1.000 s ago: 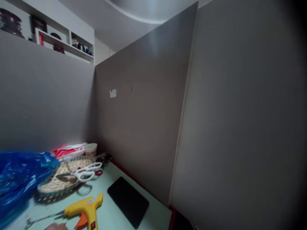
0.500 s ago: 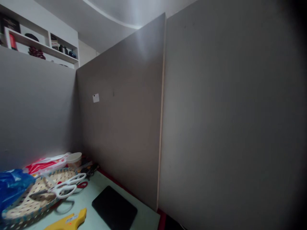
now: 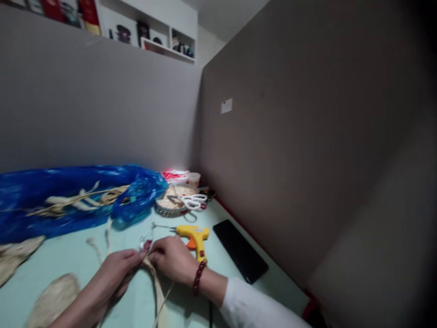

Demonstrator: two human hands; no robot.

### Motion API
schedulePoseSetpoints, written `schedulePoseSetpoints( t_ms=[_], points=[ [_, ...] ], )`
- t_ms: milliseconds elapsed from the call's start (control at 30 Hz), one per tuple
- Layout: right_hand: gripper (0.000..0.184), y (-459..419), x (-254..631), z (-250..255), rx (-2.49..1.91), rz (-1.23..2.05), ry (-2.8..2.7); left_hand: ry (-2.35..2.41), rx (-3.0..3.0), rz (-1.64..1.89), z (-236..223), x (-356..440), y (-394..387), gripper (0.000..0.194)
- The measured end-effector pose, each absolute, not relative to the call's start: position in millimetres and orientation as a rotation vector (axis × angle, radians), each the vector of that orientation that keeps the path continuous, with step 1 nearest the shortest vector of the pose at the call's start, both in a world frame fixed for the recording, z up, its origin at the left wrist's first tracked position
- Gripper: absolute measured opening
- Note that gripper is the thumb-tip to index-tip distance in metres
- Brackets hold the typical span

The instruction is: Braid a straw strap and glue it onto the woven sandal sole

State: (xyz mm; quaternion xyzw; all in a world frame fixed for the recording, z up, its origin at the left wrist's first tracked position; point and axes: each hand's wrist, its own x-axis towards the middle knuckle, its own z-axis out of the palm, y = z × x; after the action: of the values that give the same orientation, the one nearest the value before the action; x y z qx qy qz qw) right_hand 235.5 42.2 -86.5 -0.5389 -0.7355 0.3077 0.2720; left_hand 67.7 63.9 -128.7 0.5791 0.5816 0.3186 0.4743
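Note:
Both my hands meet low at the centre of the pale green table point(image 3: 71, 250). My left hand point(image 3: 112, 273) and my right hand point(image 3: 172, 259) pinch a pale dried straw strip point(image 3: 159, 291) that trails toward me. A small clip-like piece point(image 3: 146, 245) sits at the fingertips. My right wrist wears a dark red bead bracelet point(image 3: 198, 278). A yellow glue gun point(image 3: 194, 236) lies just beyond my right hand.
A blue plastic bag point(image 3: 68, 200) with dried leaves lies at left. A woven tray point(image 3: 167, 206) carries white scissors point(image 3: 193, 200). A black phone point(image 3: 241, 250) lies by the right partition. A woven straw piece point(image 3: 51, 300) sits near left. A paper cup point(image 3: 194, 178) stands in the corner.
The view has swung left and down from the partition wall onto the table. Both hands now appear, closed together on the straw strip.

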Motion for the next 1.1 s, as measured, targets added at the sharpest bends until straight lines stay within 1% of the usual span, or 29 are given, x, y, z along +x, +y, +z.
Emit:
schedulePoseSetpoints(
  t_ms=[67, 133, 267, 367, 500, 600, 633, 700, 733, 833, 867, 933, 1000, 1100],
  points=[
    [0.020, 42, 239, -85, -1.477, 0.755, -2.054, 1.490, 1.379, 0.729, -136, 65, 67, 0.029],
    [0.021, 40, 241, -81, -1.516, 0.677, -2.095, 1.529, 1.372, 0.715, -139, 68, 71, 0.026],
    [0.023, 33, 238, -76, -1.555, 0.531, -2.138, 1.532, 1.409, 0.698, -132, 74, 70, 0.025],
    [0.024, 22, 230, -79, -1.484, 0.464, -2.201, 1.529, 1.402, 0.698, -126, 75, 64, 0.026],
    [0.020, 6, 217, -88, -1.358, 0.382, -2.328, 1.515, 1.336, 0.698, -122, 76, 58, 0.026],
    [0.027, -3, 212, -92, -1.278, 0.361, -2.449, 1.483, 1.275, 0.685, -119, 76, 57, 0.026],
    [0.025, -3, 212, -92, -1.256, 0.369, -2.473, 1.468, 1.258, 0.682, -118, 75, 56, 0.025],
    [0.015, -1, 215, -89, -1.246, 0.403, -2.457, 1.441, 1.233, 0.682, -115, 74, 55, 0.024],
    [0.017, 3, 218, -86, -1.270, 0.421, -2.411, 1.429, 1.224, 0.681, -113, 74, 54, 0.024],
    [0.036, 20, 228, -81, -1.413, 0.485, -2.198, 1.397, 1.220, 0.668, -110, 72, 52, 0.024],
    [0.037, 27, 231, -81, -1.440, 0.538, -2.154, 1.386, 1.224, 0.658, -110, 72, 51, 0.024],
    [0.035, 41, 235, -85, -1.416, 0.718, -2.152, 1.370, 1.239, 0.634, -110, 71, 51, 0.024],
    [0.029, 51, 236, -90, -1.364, 0.884, -2.170, 1.360, 1.267, 0.620, -111, 71, 51, 0.024],
    [0.023, 57, 235, -96, -1.350, 0.999, -2.161, 1.350, 1.346, 0.626, -111, 71, 52, 0.024]
  ],
)
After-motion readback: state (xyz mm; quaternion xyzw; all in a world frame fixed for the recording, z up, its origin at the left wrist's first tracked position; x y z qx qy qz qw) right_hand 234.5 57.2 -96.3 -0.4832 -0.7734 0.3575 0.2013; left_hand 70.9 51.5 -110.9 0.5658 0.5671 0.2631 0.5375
